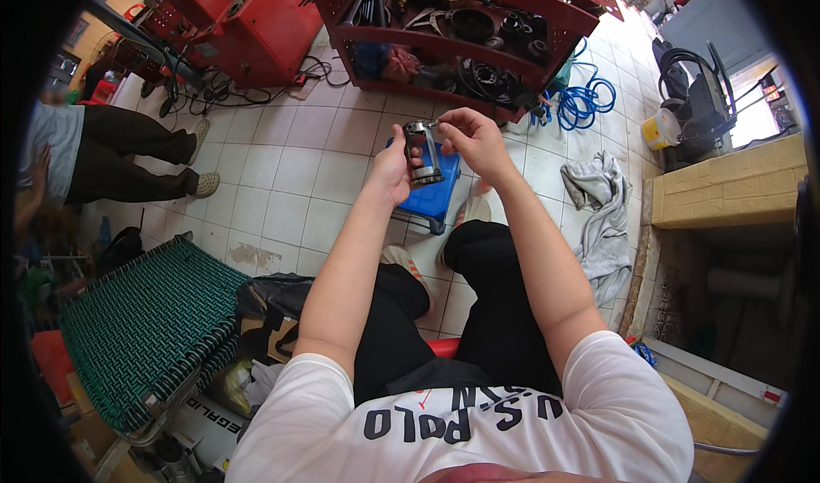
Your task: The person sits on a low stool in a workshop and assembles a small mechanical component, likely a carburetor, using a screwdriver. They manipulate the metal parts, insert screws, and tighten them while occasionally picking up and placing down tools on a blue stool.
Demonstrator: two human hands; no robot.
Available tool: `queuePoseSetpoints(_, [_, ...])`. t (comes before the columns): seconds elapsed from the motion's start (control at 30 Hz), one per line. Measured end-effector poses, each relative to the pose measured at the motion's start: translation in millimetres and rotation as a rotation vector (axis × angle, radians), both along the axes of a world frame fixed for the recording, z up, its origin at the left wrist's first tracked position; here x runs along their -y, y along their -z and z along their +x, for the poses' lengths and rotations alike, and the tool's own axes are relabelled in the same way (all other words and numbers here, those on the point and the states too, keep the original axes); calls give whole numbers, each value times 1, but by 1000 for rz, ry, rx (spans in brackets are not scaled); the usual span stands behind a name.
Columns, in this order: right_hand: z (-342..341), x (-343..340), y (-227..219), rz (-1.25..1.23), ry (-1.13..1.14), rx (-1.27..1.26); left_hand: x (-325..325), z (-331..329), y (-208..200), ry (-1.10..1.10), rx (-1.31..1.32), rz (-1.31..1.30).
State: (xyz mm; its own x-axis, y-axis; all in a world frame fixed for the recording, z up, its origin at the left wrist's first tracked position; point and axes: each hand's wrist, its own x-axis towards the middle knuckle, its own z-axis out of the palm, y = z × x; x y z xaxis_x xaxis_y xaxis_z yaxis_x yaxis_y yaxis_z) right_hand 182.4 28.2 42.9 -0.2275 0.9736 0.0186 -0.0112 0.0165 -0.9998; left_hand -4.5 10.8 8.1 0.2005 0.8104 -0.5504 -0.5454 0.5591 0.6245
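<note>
Above a small blue plastic stool (434, 199), my left hand (393, 172) grips a dark metal part (425, 174) with a silvery, roughly cylindrical body and wider ends. Its exact kind is not plain from here. My left thumb points up along its near left side, and the fingers wrap behind it. At the part's upper right end, my right hand (473, 140) has thumb and forefinger pinched together. Whatever those fingertips hold is too small to make out.
A red tool cart (444, 43) with loaded shelves stands ahead. Blue hose (589, 103) and a grey cloth (598, 201) lie on the tiled floor to the right. A green woven seat (154, 321) is at left, and another person (111, 150) stands beyond it.
</note>
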Motion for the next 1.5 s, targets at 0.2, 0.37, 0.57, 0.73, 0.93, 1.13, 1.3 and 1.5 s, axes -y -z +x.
queuePoseSetpoints(0.2, [1, -2, 0, 10, 51, 77, 1, -1, -5, 24, 31, 26])
queuePoseSetpoints(0.37, [3, -2, 1, 18, 101, 66, 4, 0, -15, 71, 89, 98])
queuePoseSetpoints(0.57, [4, -1, 0, 26, 62, 183, 5, 6, -10, 9, -81, 131])
queuePoseSetpoints(0.73, [1, 1, 4, 38, 29, 256, 3, 7, 1, -36, -152, 132])
queuePoseSetpoints(0.93, [1, 4, -2, -12, -25, 265, 7, 9, -5, -25, -170, 143])
queuePoseSetpoints(1.13, [1, 4, -2, -70, -80, 303, 8, 10, -7, -16, -206, 160])
queuePoseSetpoints(1.3, [2, 2, 3, -106, -94, 273, 9, 10, -11, -18, -195, 156])
queuePoseSetpoints(1.5, [0, 3, 1, -97, -67, 270, 11, 13, -25, -28, -219, 163])
